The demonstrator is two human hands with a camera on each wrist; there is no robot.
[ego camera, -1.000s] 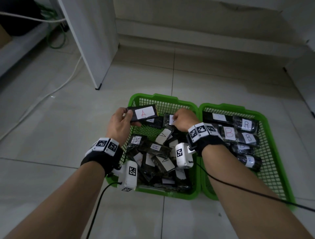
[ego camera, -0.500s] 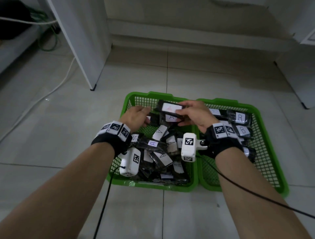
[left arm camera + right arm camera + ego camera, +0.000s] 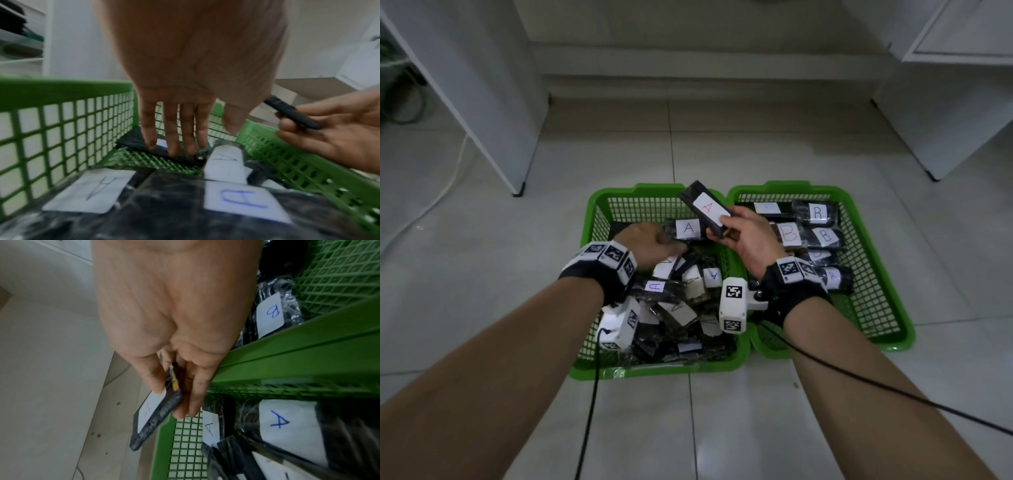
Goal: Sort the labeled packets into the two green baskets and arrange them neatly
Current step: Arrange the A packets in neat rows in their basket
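Two green baskets sit side by side on the floor. The left basket (image 3: 599,219) holds a loose heap of black packets labelled A. In the right basket (image 3: 876,308), packets labelled B lie in a row (image 3: 822,236). My right hand (image 3: 746,236) pinches a black packet with a red A label (image 3: 705,210) above the baskets' shared rim; the packet (image 3: 156,417) shows edge-on in the right wrist view. With straight fingers, my left hand (image 3: 650,240) presses a black packet (image 3: 133,142) flat at the far end of the left basket (image 3: 61,91).
White cabinet panels stand at the back left (image 3: 482,102) and back right (image 3: 945,102), and a white cable (image 3: 445,185) runs over the floor tiles on the left. Black wrist-camera cables (image 3: 589,404) trail back along both arms.
The red A packet went from my left hand to my right, which lifted it over the middle rim. My left hand dropped to the far end of the left basket.
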